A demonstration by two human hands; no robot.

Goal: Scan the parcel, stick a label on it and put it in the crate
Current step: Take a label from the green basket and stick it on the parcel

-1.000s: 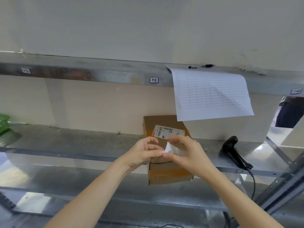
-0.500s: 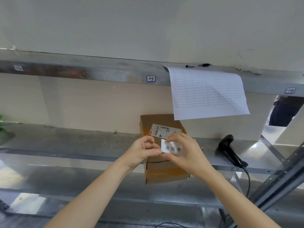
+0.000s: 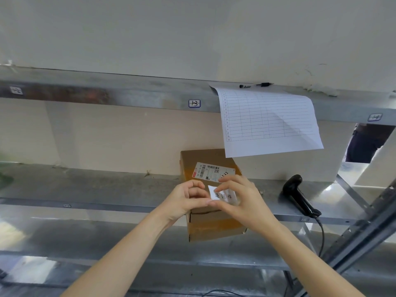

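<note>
A brown cardboard parcel [image 3: 212, 224] lies on the metal shelf [image 3: 107, 189], jutting over its front edge. A printed shipping label with barcodes is stuck on its top face. A small white label [image 3: 222, 196] with black characters is held just above the parcel's top. My left hand [image 3: 186, 200] pinches the label's left edge. My right hand [image 3: 246, 202] grips its right side between thumb and fingers. A black handheld scanner [image 3: 300, 198] lies on the shelf to the right of the parcel, its cable hanging down. No crate shows.
A ruled paper sheet [image 3: 267, 123] hangs from the upper shelf beam [image 3: 107, 95], above the parcel. A black pen [image 3: 255, 85] rests on that beam. A grey diagonal brace [image 3: 364, 230] stands at the right. A person in dark clothes [image 3: 364, 144] stands behind the rack.
The white label has been turned so its printed characters face me and now lies flatter over the parcel's top. Both hands stayed at the label. The view shifted slightly.
</note>
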